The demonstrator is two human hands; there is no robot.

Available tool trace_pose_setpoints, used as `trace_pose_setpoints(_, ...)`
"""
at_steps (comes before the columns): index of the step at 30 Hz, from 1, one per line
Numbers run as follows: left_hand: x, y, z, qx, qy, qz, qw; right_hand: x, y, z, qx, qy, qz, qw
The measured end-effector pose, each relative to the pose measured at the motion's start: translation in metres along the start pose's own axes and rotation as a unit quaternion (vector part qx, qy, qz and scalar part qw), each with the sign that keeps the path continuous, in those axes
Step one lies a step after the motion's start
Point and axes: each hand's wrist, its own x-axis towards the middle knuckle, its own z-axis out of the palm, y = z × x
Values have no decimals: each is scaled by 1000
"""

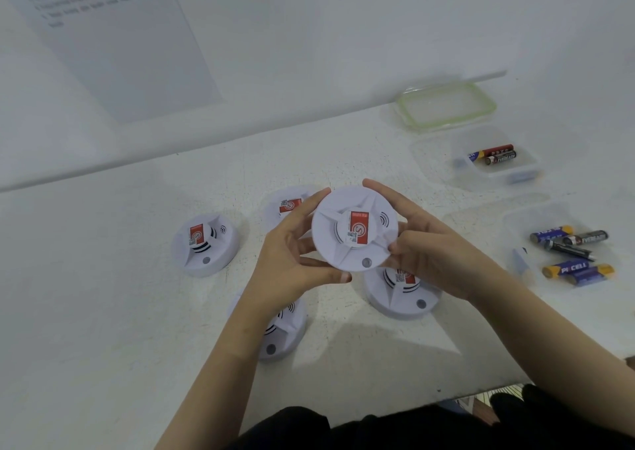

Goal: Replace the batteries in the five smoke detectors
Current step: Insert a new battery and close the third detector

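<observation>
I hold a white round smoke detector (pixel 354 231) with a red label above the table, face towards me. My left hand (pixel 292 260) grips its left rim and my right hand (pixel 422 243) grips its right rim. Several other detectors lie on the white table (pixel 103 295): one at the left (pixel 206 243), one behind my left hand (pixel 285 205), one under my left forearm (pixel 285 332), one under my right hand (pixel 402 298). A clear tub (pixel 494 160) at the back right holds a few batteries (pixel 494 155). Another clear tub (pixel 563 250) at the right holds several batteries (pixel 577 271).
A clear lid with a green seal (pixel 446 105) lies at the back right by the wall. A sheet with printed text (pixel 113 37) hangs on the wall at the left. The table's front edge runs near my body at the lower right.
</observation>
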Motion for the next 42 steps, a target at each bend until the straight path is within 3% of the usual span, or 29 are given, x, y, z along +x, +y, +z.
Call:
trace_pose_setpoints(34, 2, -1, -1, 6, 19, -12, 1000, 1, -2, 2, 35, 54, 24, 998)
trace_pose_setpoints(42, 13, 13, -7, 189, 27, 30, 981, -4, -17, 0, -95, 90, 34, 991)
